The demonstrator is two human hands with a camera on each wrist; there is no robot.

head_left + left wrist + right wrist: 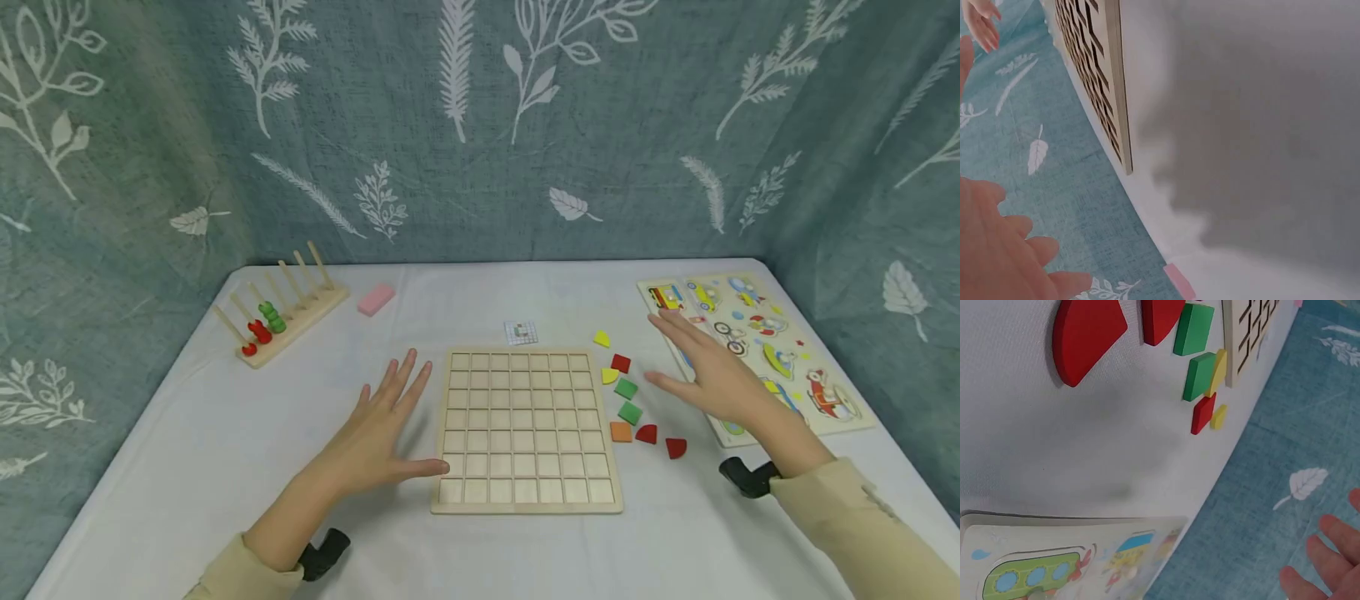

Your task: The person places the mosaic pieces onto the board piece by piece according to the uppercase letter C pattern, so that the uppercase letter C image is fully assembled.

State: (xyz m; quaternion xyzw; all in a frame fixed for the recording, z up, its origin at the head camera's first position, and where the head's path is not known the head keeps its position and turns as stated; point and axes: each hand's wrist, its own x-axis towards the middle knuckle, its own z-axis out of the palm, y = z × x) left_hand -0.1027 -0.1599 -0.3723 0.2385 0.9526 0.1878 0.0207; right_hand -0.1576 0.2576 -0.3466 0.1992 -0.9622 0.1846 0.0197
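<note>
A square wooden grid board point(527, 429) of pale, smooth wood lies flat in the middle of the white cloth-covered table point(187, 450), its shallow square cells all bare. The left hand point(382, 433) hovers just left of the board's near-left corner, palm down, fingers straight and spread, the thumb pointing toward the board's edge; whether it touches the cloth cannot be told. The right hand point(712, 379) is held flat to the right of the board, fingers straight and slightly fanned, over the left edge of a wooden vehicle puzzle point(787, 333) printed with cartoon cars, and it holds nothing. Between the board and that hand lies a loose scatter of flat coloured pieces: a yellow quarter-round point(602, 338) farthest, a red square point(620, 363), two green squares point(627, 388), an orange square point(620, 432) and two red quarter-rounds point(676, 447) nearest. A small printed pattern card point(521, 332) sits just beyond the board's far edge. At far left stands a wooden peg rack point(288, 312) carrying red and green beads on two of its pegs, with a pink block point(376, 299) to its right.
</note>
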